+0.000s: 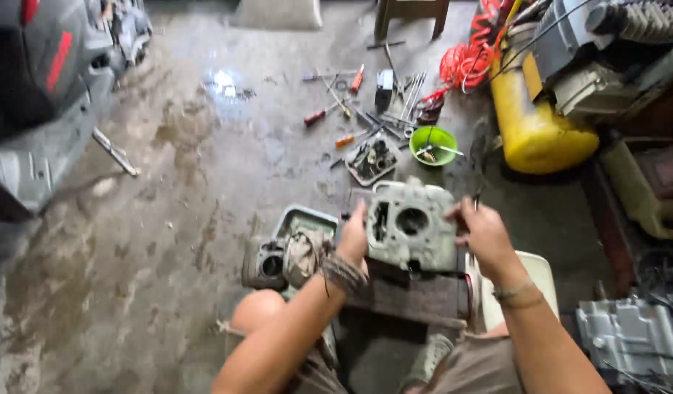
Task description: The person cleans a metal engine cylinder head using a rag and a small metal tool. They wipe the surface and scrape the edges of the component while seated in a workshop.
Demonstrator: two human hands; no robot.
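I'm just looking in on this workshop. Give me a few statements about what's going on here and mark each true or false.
1. Both hands grip a grey metal engine part, the left hand on one side and the right hand on the other. True.
2. The green bowl sits on the person's lap. False: it stands on the concrete floor, beyond the engine part.
3. A yellow tank lies at the right. True.
4. The screwdrivers hang on a wall rack. False: they lie scattered on the floor.
5. The left wrist is bare. False: it wears a bracelet.
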